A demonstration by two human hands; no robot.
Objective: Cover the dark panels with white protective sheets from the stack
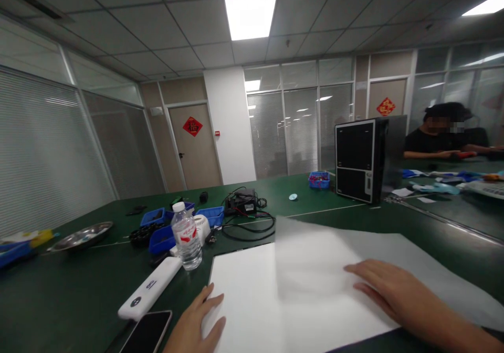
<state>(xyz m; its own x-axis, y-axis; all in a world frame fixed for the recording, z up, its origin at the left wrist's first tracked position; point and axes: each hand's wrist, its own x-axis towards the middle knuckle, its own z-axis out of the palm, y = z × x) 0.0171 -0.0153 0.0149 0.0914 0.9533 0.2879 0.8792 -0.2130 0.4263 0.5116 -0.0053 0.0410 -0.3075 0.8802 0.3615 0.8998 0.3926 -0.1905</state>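
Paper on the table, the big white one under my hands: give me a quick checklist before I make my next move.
1. Left hand at the left edge of the paper: ok.
2. Right hand over the right part, fingers loose: ok.
3. Paper free of creases: not ok, one runs near the middle.
4. Bottle upright, capped and off the paper: ok.
5. Phone off the paper: ok.
6. Nothing trapped underneath: cannot tell, the paper hides it.
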